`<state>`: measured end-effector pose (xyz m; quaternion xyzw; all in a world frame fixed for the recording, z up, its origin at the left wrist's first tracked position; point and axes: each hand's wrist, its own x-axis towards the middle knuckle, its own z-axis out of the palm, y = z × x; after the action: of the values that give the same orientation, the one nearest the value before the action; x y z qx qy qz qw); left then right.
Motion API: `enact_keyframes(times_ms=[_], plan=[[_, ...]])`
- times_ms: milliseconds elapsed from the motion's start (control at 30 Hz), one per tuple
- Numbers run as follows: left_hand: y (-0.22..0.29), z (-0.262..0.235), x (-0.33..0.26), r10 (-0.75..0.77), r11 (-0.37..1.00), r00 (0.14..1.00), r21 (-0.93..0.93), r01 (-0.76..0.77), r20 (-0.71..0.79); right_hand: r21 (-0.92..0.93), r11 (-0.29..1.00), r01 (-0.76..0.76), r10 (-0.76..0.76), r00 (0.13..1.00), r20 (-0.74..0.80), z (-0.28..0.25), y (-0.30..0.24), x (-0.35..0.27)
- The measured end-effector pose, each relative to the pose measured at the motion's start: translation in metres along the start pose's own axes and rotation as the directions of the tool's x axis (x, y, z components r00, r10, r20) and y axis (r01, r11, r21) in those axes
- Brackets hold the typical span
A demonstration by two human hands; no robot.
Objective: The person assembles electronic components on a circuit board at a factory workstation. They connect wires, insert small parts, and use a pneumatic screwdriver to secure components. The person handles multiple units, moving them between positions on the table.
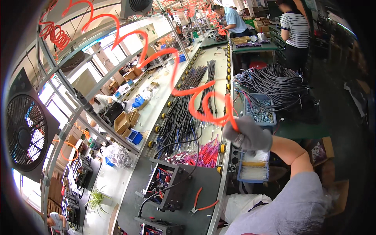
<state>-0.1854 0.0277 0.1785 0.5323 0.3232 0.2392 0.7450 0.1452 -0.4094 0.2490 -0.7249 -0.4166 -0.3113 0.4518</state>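
My right hand, in a grey glove, is raised at the right of the conveyor line. Its fingers are closed around the lower end of an orange coiled air hose, and any tool inside the fist is hidden. The hose stretches up to the upper left. Below on the dark work mat stands an open black metal case with wires and boards inside. Orange-handled cutters lie beside it, and a second case sits at the bottom edge. My left hand is out of view.
Black cable bundles and red and purple wires lie along the line. At right are a blue bin of connectors, a heap of black cables and a lower blue bin. A fan stands left; people work beyond.
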Motion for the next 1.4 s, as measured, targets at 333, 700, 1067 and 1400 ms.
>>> enact_keyframes(times_ms=[333, 700, 1067, 1400], plan=[[0.029, -0.077, -0.066, 0.004, 0.891, 0.976, -0.444, 0.095, 0.218, 0.755, 0.621, -0.213, -0.095, 0.935, 0.342, 0.172, -0.068, 0.005], [-0.160, 0.029, -0.020, -0.588, 0.748, 0.603, 0.079, 0.659, 0.539, 0.568, 0.706, -0.423, 0.287, 0.904, 0.317, 0.189, -0.058, -0.077], [-0.222, 0.138, 0.027, -0.227, 0.968, 0.709, 0.074, 0.240, 0.667, 0.513, 0.629, -0.585, 0.406, 0.809, 0.424, 0.208, -0.049, -0.140], [-0.162, 0.153, 0.018, -0.364, 0.454, 0.684, -0.521, 0.723, 0.632, 0.874, 0.052, -0.483, 0.223, 0.859, 0.461, 0.219, -0.085, -0.061]])
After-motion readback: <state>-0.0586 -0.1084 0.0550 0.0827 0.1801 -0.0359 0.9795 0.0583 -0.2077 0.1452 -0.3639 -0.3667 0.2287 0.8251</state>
